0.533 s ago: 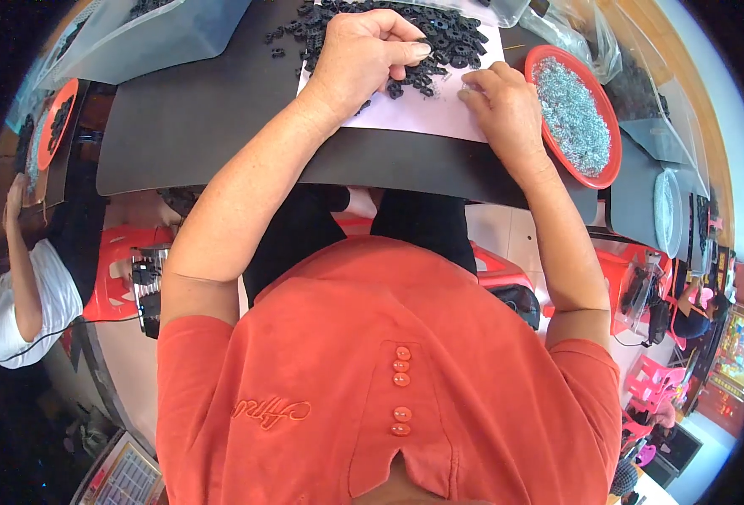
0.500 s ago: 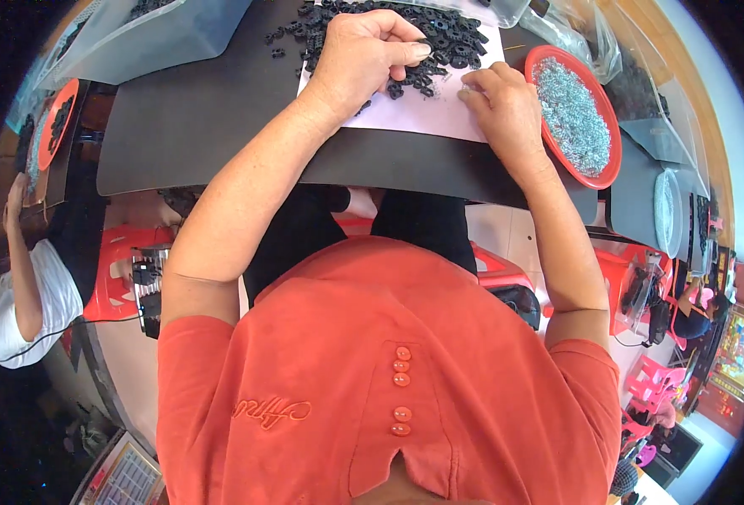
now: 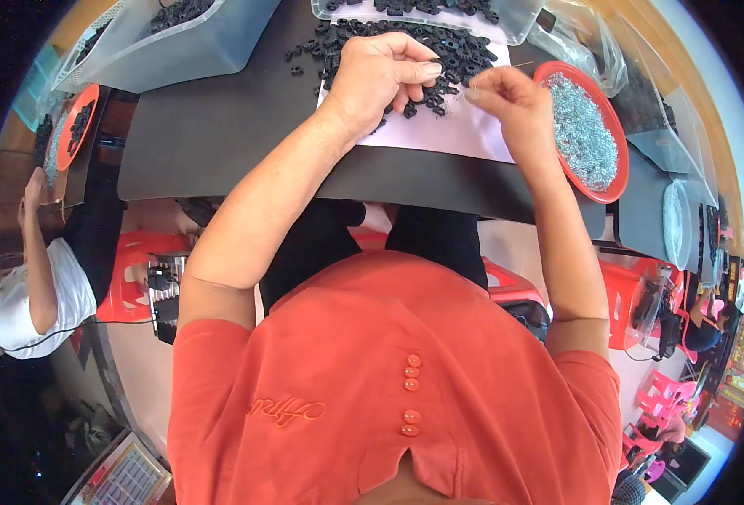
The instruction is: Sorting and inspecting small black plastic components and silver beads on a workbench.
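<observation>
My left hand [image 3: 372, 80] is closed in a pinch, thumb against forefinger, on a small black part that barely shows at the fingertips. It hovers over the near edge of a pile of small black plastic parts [image 3: 460, 52], spread on a white sheet [image 3: 473, 139]. To its right, my right hand [image 3: 519, 103] is raised over the sheet with thumb and forefinger pressed together. A tiny thin piece seems to be between those fingertips, too small to name. Beside that hand stands a red oval tray [image 3: 623, 160] filled with small silvery metal pieces [image 3: 586, 135].
A clear bin [image 3: 195, 63] holding black parts stands at the far left on the dark table [image 3: 212, 147]. Another clear container [image 3: 519, 25] lies behind the pile, with plastic bags [image 3: 595, 50] beside it. At the left, another person's arm [image 3: 39, 269] reaches to a neighbouring table.
My right hand has lifted from the sheet, its fingertips now pinched together and nearer my left hand. My left hand keeps its pinch. The whole view has shifted slightly.
</observation>
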{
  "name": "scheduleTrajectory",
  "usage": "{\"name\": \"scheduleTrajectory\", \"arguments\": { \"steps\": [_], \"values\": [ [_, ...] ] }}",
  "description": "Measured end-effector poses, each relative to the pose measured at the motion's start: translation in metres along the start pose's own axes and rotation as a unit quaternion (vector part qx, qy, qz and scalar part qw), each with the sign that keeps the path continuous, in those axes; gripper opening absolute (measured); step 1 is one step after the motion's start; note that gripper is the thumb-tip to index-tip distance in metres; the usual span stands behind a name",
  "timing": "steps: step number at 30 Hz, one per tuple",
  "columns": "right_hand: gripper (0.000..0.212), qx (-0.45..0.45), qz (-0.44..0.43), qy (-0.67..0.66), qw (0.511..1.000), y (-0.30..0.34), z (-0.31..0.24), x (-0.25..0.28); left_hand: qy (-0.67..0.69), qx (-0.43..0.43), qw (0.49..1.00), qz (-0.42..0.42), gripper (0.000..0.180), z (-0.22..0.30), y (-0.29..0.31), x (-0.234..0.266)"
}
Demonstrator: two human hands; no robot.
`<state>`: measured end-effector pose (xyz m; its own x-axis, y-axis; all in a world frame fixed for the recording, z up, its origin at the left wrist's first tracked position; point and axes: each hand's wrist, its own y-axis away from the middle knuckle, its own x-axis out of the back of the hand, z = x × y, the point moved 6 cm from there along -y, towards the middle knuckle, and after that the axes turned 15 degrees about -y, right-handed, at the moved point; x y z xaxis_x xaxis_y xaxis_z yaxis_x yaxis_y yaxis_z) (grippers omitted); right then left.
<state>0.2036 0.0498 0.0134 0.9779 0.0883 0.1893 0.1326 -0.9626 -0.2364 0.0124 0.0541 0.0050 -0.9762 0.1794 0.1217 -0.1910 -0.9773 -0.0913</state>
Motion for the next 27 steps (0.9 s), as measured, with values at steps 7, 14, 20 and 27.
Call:
{"name": "scheduleTrajectory", "arguments": {
  "steps": [7,14,20,27],
  "values": [
    [0.013,0.069,0.011,-0.211,0.975,-0.019,-0.028,-0.029,0.058,0.021,0.998,-0.01,0.012,-0.003,0.0,0.001],
    [0.013,0.074,0.003,-0.08,0.994,-0.021,-0.03,-0.037,0.079,0.025,0.996,0.007,0.012,-0.001,0.004,0.005],
    [0.016,0.31,-0.05,0.078,0.946,-0.004,-0.056,-0.058,0.074,-0.023,0.997,0.006,0.017,-0.002,-0.006,0.018],
    [0.012,0.288,-0.07,0.203,0.933,-0.007,-0.049,-0.046,0.194,-0.001,0.972,0.132,0.009,0.001,-0.013,0.058]
  ]
}}
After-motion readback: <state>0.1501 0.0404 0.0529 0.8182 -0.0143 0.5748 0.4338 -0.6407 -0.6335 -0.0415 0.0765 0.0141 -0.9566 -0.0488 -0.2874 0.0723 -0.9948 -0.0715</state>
